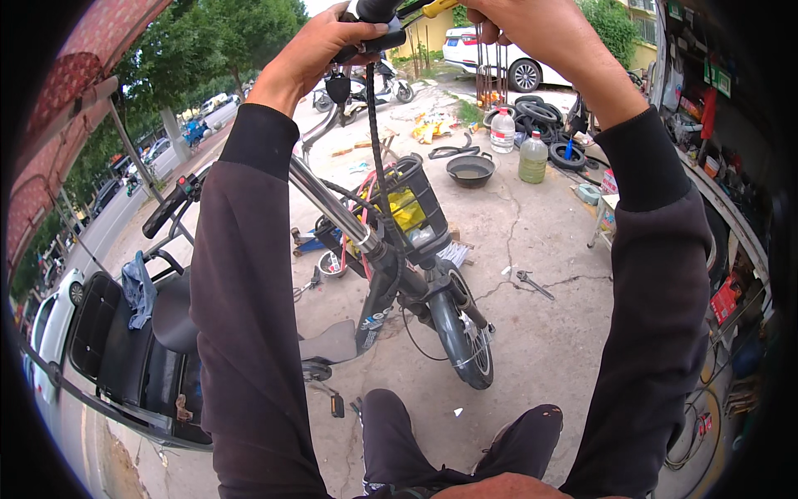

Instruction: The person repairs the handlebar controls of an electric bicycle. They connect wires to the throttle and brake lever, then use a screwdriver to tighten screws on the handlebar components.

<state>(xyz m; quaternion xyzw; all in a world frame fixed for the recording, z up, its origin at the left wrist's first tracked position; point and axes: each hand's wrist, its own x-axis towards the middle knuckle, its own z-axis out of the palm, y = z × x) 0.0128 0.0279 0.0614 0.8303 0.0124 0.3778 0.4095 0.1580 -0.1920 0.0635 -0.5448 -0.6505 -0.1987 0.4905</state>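
Left hand on a black handlebar part

Near twelve o'clock, the left hand (337, 40) is closed around a black handlebar part (389, 39). At one o'clock is the right hand (519, 18), beside a yellow-handled tool (438, 8); the picture edge cuts it, so I cannot tell its grip. Below, a black braided cable (373, 116) hangs toward the dark bicycle with silver tube (337, 209) at the centre. A steel wrench (534, 285) lies just past three o'clock.

one bare left hand (326, 43), one bare right hand (532, 23), one yellow tool handle (440, 7), one dark grey small-wheeled bike (376, 311), one black plastic basket (431, 205), two large translucent plastic jugs (534, 164), one round black metal pan (470, 182), one steel adjustable wrench (534, 284)
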